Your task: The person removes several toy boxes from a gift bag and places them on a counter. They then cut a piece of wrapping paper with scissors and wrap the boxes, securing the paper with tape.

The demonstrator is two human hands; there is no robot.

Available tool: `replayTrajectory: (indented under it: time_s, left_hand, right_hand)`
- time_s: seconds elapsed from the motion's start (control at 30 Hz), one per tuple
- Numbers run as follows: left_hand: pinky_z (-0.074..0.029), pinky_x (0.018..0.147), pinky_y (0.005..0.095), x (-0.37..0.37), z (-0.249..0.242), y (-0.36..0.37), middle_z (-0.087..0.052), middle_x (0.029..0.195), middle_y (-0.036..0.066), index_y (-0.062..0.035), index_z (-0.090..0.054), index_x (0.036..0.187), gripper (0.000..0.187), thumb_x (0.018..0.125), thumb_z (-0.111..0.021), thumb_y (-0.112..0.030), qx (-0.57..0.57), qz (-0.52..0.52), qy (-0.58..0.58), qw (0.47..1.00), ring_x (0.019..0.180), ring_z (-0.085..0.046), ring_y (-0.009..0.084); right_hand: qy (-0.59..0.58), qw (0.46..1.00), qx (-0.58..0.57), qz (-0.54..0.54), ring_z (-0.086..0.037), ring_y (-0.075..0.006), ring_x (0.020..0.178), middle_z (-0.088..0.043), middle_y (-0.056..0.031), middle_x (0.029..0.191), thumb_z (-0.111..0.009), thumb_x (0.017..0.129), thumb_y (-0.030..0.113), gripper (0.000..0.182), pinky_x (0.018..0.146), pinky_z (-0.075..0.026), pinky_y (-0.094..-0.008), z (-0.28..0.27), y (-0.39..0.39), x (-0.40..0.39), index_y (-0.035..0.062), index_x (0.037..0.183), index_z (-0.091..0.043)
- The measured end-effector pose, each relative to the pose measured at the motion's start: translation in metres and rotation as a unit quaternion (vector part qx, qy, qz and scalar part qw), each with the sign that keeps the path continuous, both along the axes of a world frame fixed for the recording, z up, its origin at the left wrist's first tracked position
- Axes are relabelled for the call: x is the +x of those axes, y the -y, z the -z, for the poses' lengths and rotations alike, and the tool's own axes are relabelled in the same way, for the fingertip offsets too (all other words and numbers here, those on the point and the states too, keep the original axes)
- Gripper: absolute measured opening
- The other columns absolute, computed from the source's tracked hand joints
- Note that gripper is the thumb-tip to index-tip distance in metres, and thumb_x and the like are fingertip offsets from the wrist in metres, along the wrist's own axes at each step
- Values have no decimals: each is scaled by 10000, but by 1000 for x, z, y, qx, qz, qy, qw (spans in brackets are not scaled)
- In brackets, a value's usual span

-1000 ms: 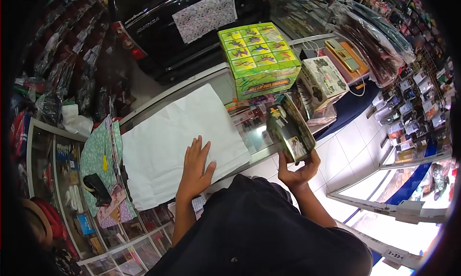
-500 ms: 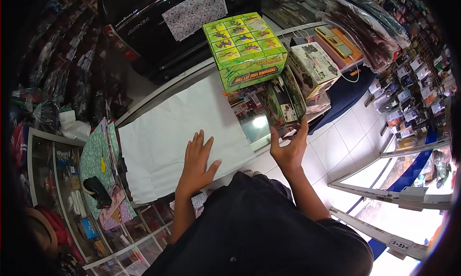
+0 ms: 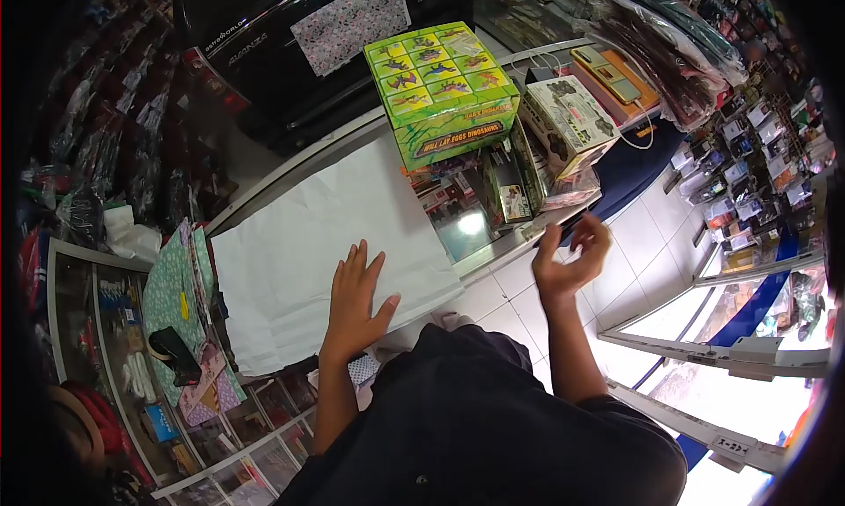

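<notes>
My left hand (image 3: 358, 302) lies flat with spread fingers on a large sheet of white paper (image 3: 326, 233) on the glass counter. My right hand (image 3: 568, 264) hangs in the air over the counter's front edge, fingers loosely bent, thumb apart, nothing visible in it. Closest to it is a narrow dark green toy box (image 3: 512, 189), standing on the counter and not touched. Behind the paper's right end sits a big green dinosaur box (image 3: 449, 92). A white toy box (image 3: 570, 119) stands to the right of the dark one.
A phone (image 3: 607, 75) with a white cable rests on an orange-brown case at the back right. Plastic-wrapped garments (image 3: 651, 57) lie beyond it. Folded patterned cloth and a black tape dispenser (image 3: 176, 356) are at left. A black car (image 3: 273, 66) stands behind the counter.
My right hand has left the dark green toy box and moved right, toward me. That box now sits farther back beside the dinosaur box. My left hand stays on the paper.
</notes>
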State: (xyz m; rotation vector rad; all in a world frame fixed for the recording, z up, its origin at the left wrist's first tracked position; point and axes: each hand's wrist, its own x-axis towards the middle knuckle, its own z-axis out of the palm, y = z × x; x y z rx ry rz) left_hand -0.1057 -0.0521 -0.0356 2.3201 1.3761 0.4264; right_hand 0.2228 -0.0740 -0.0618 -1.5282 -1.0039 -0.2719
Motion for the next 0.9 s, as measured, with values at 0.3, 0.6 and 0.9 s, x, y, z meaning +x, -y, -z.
replayTrajectory:
  time_s: [0.3, 0.6, 0.9]
  left_hand:
    - [-134, 1295, 552, 0, 1, 1, -261, 1714, 247, -42, -456, 1565, 711, 950, -648, -341, 0, -2, 1, 1000, 1602, -211, 417]
    - [-180, 1292, 538, -2, 5, 0, -315, 1690, 247, -43, -492, 1540, 691, 953, -673, -362, 25, -5, -6, 1000, 1581, -275, 406]
    - [-66, 1309, 577, -27, -16, 8, -386, 1678, 175, -58, -542, 1503, 564, 952, -644, -125, -17, -53, 241, 969, 1589, -287, 375]
  right_hand:
    - [6, 999, -33, -22, -562, -358, 1307, -551, -247, 1392, -947, 749, 249, 1089, 1137, -429, -456, -54, -74, 55, -14, 1593, -312]
    - [-44, 997, 58, -14, -492, -316, 1341, -484, -189, 1428, -982, 717, 244, 1095, 1093, -446, -505, -81, -60, 62, 22, 1574, -337]
    - [43, 980, 190, -38, -495, -403, 1377, -418, -256, 1500, -835, 788, 625, 1153, 1131, -453, -553, -123, 6, 31, -54, 1566, -321]
